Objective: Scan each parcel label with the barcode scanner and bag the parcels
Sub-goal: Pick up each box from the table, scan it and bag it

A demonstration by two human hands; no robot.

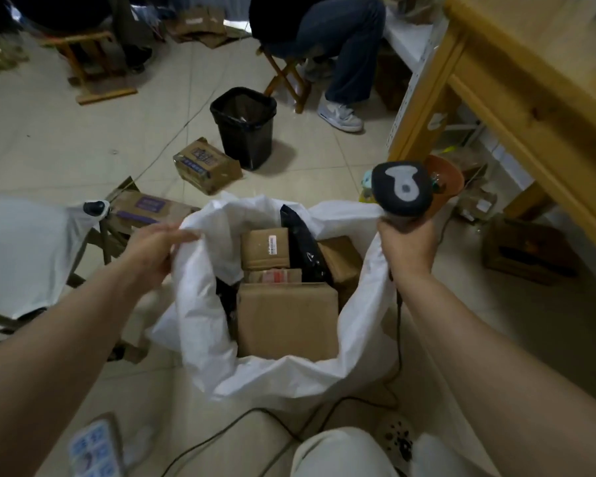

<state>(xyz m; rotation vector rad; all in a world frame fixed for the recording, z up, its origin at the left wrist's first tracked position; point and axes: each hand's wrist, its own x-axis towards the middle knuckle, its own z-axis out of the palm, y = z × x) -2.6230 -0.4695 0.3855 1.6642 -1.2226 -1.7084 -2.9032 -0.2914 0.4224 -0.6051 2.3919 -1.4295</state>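
A large white sack [207,325] stands open on the floor in front of me. Inside lie several brown cardboard parcels: a big plain one [286,318] in front, a smaller one with a barcode label [265,251] behind it, and a black poly mailer [301,246]. My left hand [155,251] grips the sack's left rim. My right hand [408,246] holds the black barcode scanner [402,187] by its handle, head up, and also pinches the sack's right rim. The scanner's cable [398,325] hangs down to the floor.
A black bin [245,127] stands beyond the sack, with a brown parcel [205,165] beside it and another [148,210] to the left. A seated person's legs [344,63] are at the back. A wooden table [530,98] is on the right, a white cloth [25,253] on the left.
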